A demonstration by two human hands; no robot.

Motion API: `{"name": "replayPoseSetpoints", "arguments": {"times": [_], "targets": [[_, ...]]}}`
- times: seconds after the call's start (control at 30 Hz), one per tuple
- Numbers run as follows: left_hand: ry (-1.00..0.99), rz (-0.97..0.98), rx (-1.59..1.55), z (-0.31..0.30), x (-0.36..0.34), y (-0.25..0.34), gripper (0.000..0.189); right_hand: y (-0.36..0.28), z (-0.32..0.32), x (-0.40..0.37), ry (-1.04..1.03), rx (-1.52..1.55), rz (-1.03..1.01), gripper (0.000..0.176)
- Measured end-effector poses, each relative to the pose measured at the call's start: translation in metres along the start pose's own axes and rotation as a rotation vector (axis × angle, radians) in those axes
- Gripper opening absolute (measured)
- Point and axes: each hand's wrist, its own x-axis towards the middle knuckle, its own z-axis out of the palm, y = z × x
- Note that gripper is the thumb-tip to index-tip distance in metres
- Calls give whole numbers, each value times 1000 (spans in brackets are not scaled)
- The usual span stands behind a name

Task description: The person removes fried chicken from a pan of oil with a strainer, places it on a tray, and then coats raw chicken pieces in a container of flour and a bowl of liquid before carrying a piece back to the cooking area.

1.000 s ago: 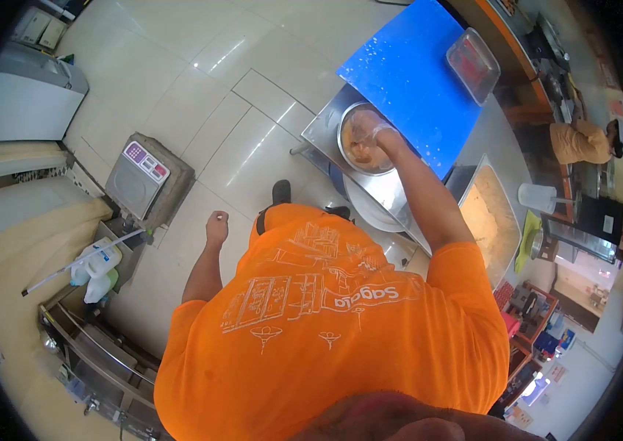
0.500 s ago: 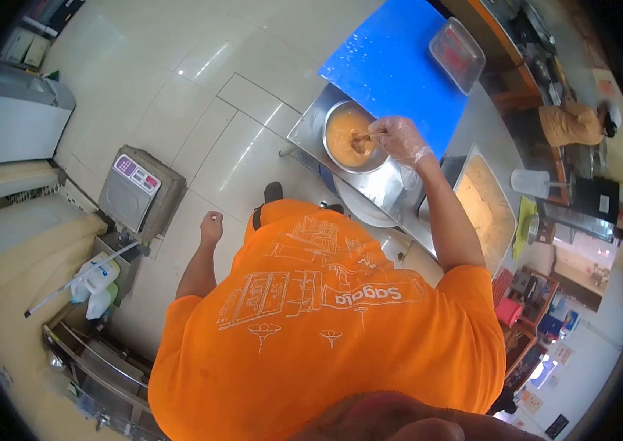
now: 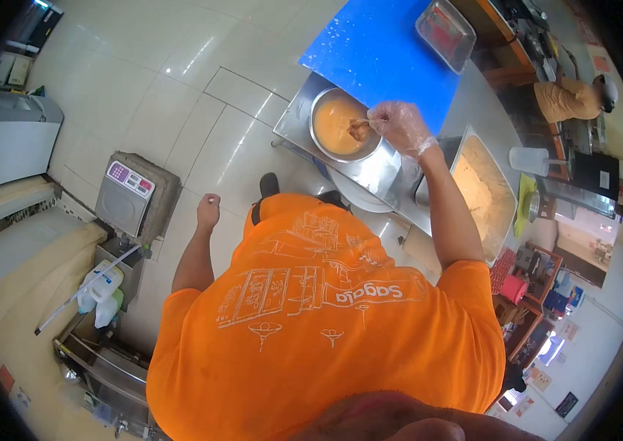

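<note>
My right hand (image 3: 402, 129), in a clear plastic glove, pinches a brown piece of meat (image 3: 358, 130) over the right side of a steel bowl (image 3: 314, 136). Orange-yellow liquid (image 3: 332, 125) fills much of that bowl, and the meat overlaps its surface in this view. The bowl stands on a metal table (image 3: 295, 110) beside a blue board (image 3: 392, 62). Close to my right forearm is a deep metal tray with a pale, flour-like powder (image 3: 477, 195). My left hand (image 3: 208, 209), bare, hangs low over the floor with its fingers curled in and nothing showing in them.
A clear plastic container (image 3: 446, 35) lies on the blue board's far corner. A white pitcher (image 3: 528, 159) stands beyond the powder tray. To my left are a weighing scale (image 3: 126, 195) and white jugs (image 3: 102, 287). Another person (image 3: 567, 101) works at the far right.
My right hand has drawn the meat slightly toward the bowl's right side, and more of the piece shows. The whole view has shifted a little. My left hand stays low.
</note>
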Motion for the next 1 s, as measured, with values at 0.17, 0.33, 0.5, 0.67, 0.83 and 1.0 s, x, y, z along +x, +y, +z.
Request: {"name": "replayPoseSetpoints", "arguments": {"times": [0.17, 0.33, 0.5, 0.67, 0.83, 1.0], "targets": [[-4, -97, -96, 29, -3, -62, 33, 7, 5, 4, -29, -14, -22, 20], [-91, -194, -48, 38, -11, -77, 34, 20, -25, -13, -51, 184, 45, 19], [-123, -95, 13, 57, 13, -72, 32, 51, -92, -70, 61, 434, -57, 20], [-230, -47, -120, 52, 28, 14, 27, 95, -153, -148, 196, 106, 332, 16], [-156, -23, -175, 59, 24, 87, 21, 193, -134, -189, 221, -256, 244, 14], [-175, -66, -119, 86, -12, 111, 22, 262, -85, -180, -17, -82, 299, 15]]}}
